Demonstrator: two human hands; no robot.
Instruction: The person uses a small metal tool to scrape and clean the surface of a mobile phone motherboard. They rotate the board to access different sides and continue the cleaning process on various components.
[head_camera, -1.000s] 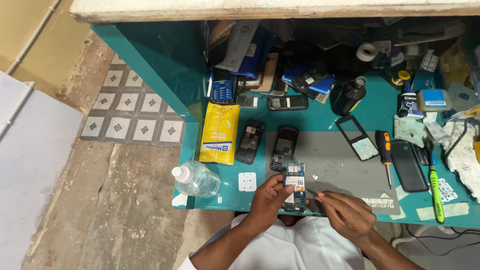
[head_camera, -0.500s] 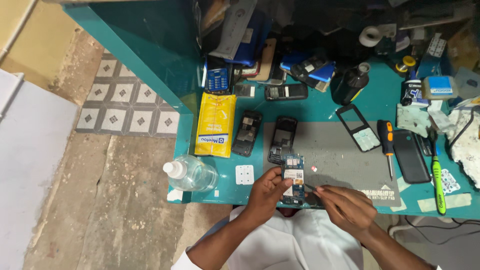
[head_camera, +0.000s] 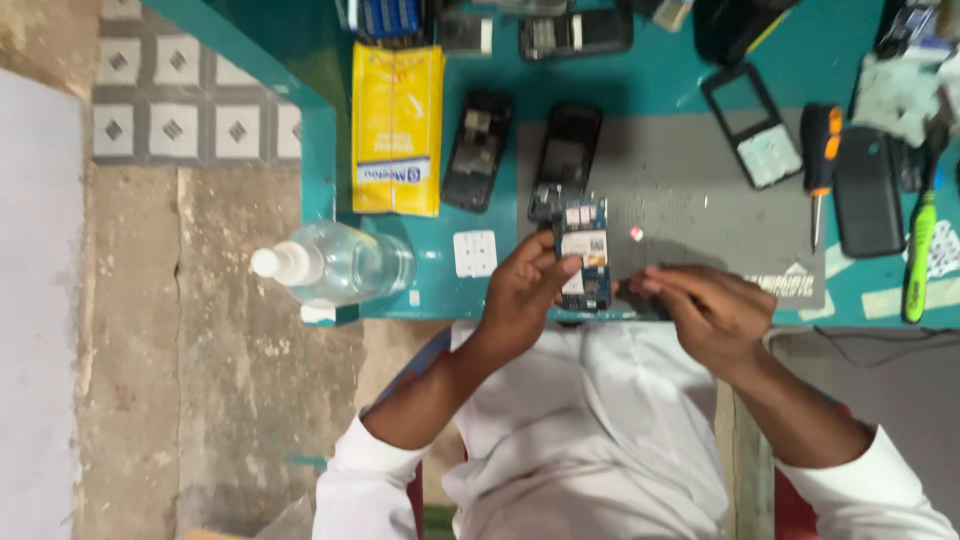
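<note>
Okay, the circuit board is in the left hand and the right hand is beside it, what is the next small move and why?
Probably bring the right hand a little left onto the circuit board. The left hand pins the board upright on the grey mat, and the right fingertips sit just short of its edge.

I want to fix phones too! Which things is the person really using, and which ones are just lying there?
Being used:
- phone circuit board, held on the grey work mat
- left hand, gripping the board
- right hand, fingers pinched beside the board; what they hold is too small to tell

Just lying about:
- yellow packet
- clear plastic bottle
- two black phone shells
- orange-handled screwdriver
- green-handled tool
</note>
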